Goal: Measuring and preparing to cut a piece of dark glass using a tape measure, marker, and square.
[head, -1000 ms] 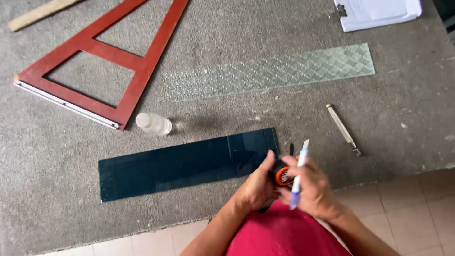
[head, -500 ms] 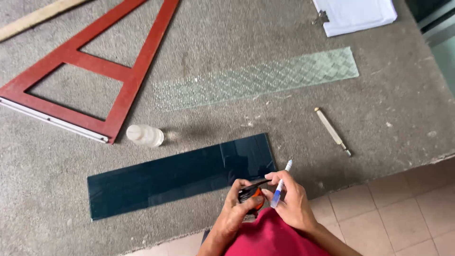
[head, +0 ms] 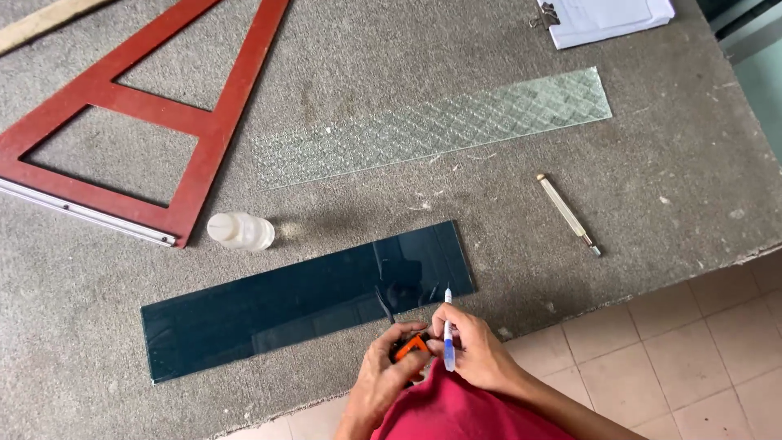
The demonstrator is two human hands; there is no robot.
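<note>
orange tape measure (head: 410,348) gripped by left hand (head: 383,379), right hand (head: 481,354) gripping blue marker (head: 447,336)

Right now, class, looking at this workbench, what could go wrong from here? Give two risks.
1. The dark glass strip lies close to the table edge, just ahead of both hands; a nudge might slide it off or bring fingers onto its bare edge.
2. The right hand holds a pen while also working the orange tool; either might slip.

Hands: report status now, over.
Left hand shut on orange-and-black tool. Right hand holds white-and-blue marker, tip up. Dark glass strip flat on grey worktop, just ahead of hands. Nothing between.
</note>
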